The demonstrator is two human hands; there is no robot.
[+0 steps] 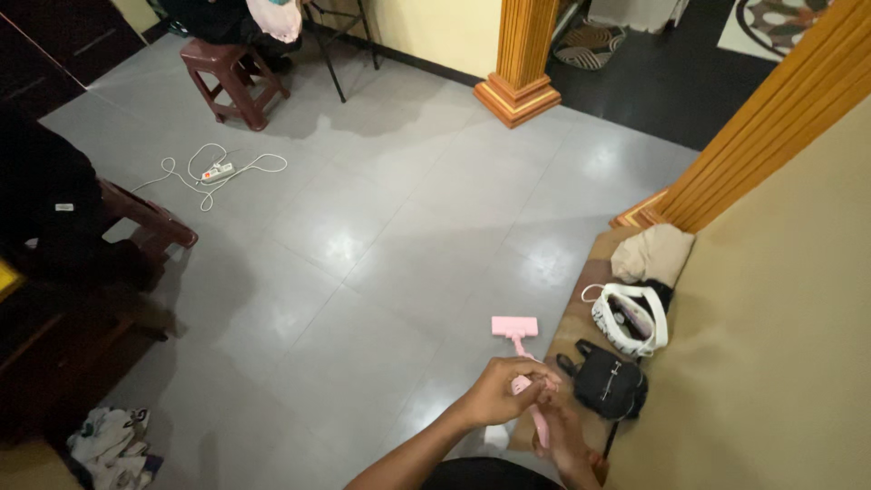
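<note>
Both hands hold a thin pink plastic stick tool with a flat wide head [519,338]. The left hand [504,390] is curled tight around the top of its handle. The right hand [561,434] grips the handle lower down. The flat head rests on the grey tiled floor [381,227], close in front of the hands, and none of the floor looks wiped yet. Just right of the pink tool lie a small black bag [610,383] and a white bag [629,318]. Far left of the tool lies a white power strip with a looped cord [216,171].
</note>
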